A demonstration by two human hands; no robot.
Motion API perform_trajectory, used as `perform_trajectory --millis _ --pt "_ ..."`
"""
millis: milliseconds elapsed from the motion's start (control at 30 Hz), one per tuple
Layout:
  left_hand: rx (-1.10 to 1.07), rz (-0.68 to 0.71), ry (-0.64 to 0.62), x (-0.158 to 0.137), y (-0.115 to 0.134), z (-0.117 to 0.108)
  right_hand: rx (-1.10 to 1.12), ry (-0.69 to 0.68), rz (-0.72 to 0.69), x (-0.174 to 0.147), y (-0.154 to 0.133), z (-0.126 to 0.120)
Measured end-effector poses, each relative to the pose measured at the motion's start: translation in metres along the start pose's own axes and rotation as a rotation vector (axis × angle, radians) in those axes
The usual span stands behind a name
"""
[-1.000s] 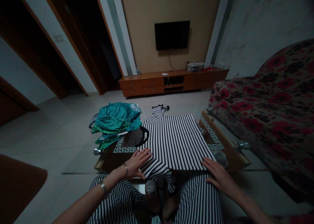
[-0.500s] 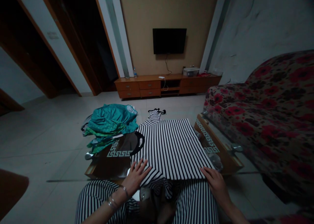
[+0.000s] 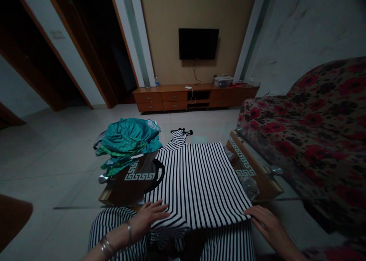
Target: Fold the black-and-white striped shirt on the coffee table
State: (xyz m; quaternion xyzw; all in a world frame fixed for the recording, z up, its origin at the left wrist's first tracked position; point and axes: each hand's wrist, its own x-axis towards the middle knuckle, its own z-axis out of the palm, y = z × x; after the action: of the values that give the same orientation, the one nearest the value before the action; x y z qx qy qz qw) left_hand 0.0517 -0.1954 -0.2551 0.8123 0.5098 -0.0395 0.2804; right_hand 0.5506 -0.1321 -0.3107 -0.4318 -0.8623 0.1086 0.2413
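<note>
Striped shirt point(image 3: 204, 184) spread across bench point(image 3: 120, 188). Left hand point(image 3: 151, 216): grip over shoulder edge, hold unclear. Right hand point(image 3: 264, 221): grip nearly closed, pinching hem corner. Step: apparently straightening near edge; next calls for even tension.

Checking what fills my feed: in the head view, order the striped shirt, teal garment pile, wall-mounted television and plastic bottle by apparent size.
1. Striped shirt
2. Teal garment pile
3. Wall-mounted television
4. Plastic bottle
Nearness enlarges the first two.
</note>
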Motion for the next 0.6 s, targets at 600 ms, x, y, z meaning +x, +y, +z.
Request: perform_trajectory --millis 600 --pt "-0.951 -0.347 0.058 0.044 -0.019 -0.163 0.461 -0.235 0.416 0.184 0.005 -0.121"
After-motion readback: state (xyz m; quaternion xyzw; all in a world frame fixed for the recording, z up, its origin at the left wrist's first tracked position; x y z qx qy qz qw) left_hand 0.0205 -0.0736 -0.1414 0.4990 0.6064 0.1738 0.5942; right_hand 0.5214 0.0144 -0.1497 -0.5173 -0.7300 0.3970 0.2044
